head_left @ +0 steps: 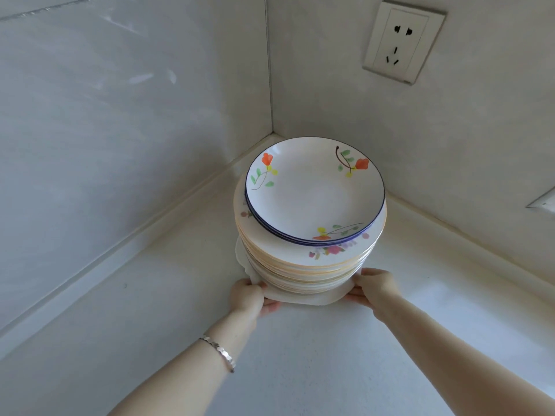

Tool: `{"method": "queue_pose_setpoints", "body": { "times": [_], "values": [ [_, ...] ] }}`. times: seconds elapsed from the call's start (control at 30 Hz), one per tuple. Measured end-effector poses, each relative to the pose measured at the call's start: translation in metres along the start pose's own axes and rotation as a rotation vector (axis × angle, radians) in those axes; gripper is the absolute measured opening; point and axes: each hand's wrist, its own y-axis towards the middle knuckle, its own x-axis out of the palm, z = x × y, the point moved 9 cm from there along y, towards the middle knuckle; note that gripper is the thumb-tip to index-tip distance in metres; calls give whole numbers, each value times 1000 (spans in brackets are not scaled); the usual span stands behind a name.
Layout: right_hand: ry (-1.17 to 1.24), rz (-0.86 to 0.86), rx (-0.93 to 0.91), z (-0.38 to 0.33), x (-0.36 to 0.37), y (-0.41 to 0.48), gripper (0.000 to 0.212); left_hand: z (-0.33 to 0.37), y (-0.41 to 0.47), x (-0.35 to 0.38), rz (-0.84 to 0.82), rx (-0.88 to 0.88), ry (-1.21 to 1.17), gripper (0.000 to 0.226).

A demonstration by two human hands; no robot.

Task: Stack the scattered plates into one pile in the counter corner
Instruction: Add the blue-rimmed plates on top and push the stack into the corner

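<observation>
Two bare forearms reach fwd over a smooth, matte white counter [330, 355], a thin silver link bracelet [218, 349] on the left wrist. The left hand [248, 297] and right hand [374, 288] grip opposite sides of the bottom item in a tall pile of round glazed ceramic plates [303, 265]: a wavy-edged white plate [300, 300] wider than those above it. On each hand the thumb lies over that rim and the fingers are curled beneath it, pinching the edge; fingertips under the plate are hidden, so whether it rests on the counter or is lifted cannot be told.

The pile stands upright, its long axis vertical, w/ a slight lean as upper plates sit offset toward the back. Mid-section: many cream plates w/ thin yellow-orange rims [306, 273], the uppermost showing pink and purple flower prints. On top: a few smaller, deeper white plates w/ dark blue rim lines [315, 190], painted w/ orange flowers, green leaves, yellow dots; glossy faces up.

The pile sits near the counter corner, close to a raised white backsplash strip [168, 205] where two pale grey glossy tiled walls [120, 100] meet. A white rectangular wall socket [404, 42] is mounted upper right, well apart from the plates.
</observation>
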Motion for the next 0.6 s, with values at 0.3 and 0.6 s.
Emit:
{"method": "queue_pose_setpoints", "body": {
  "times": [0.3, 0.6],
  "values": [
    [144, -86, 65, -10, 71, 12, 15, 87, 58, -17, 90, 103, 91, 25],
    [259, -78, 93, -30, 117, 31, 19, 144, 107, -11, 80, 130, 121, 9]
  ]
}}
